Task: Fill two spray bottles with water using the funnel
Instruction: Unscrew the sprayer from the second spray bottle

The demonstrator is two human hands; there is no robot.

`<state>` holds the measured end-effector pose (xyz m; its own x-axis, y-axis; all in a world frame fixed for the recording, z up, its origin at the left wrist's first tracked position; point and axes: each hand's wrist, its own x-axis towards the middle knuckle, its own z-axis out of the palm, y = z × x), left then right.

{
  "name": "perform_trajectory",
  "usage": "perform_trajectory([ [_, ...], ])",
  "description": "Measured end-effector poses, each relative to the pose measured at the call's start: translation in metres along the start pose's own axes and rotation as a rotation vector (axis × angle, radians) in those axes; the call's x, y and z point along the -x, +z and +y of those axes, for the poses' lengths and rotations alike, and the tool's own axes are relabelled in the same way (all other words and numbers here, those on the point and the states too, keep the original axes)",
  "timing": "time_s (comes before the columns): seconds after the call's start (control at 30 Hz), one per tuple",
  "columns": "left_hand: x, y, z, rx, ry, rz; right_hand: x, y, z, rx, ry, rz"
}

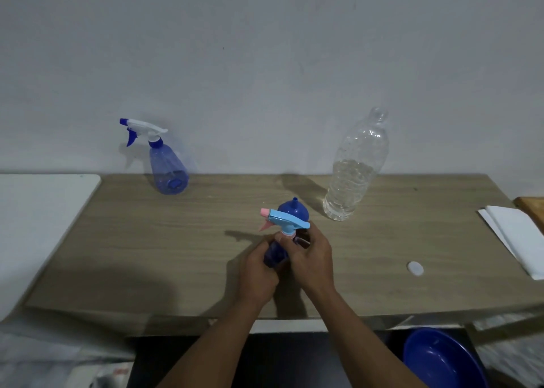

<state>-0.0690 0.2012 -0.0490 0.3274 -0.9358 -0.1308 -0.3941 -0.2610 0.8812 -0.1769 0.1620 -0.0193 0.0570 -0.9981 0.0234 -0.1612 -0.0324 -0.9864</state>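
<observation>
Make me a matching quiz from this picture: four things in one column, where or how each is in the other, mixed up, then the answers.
1 clear bottle
2 white cap
3 blue funnel
4 pink-nozzled spray bottle

A held by left hand and right hand
B lying flat, alone at the right
C standing, partly filled with water
D spout up, behind the held bottle

Pairs: 1-C, 2-B, 3-D, 4-A

Wooden table (147, 240) against a bare grey wall (265, 63) (dim light)
</observation>
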Motion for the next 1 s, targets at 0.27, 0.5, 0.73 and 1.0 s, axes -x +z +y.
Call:
perform_trajectory([
  [0.27, 0.004, 0.003, 0.002, 0.078, 0.019, 0.02, -0.006, -0.003, 0.0, 0.011, -0.045, -0.099],
  [0.5, 0.005, -0.002, 0.008, 0.073, 0.022, 0.002, -0.014, -0.02, 0.003, 0.083, -0.102, -0.27],
  [0.73, 0.006, 0.003, 0.006, 0.0, -0.006, 0.057, -0.007, -0.005, -0.002, -0.058, -0.029, -0.108],
  [1.0, 0.008, 0.006, 0.011, 0.123, -0.039, 0.044, -0.008, -0.011, 0.004, -0.049, 0.011, -0.142],
])
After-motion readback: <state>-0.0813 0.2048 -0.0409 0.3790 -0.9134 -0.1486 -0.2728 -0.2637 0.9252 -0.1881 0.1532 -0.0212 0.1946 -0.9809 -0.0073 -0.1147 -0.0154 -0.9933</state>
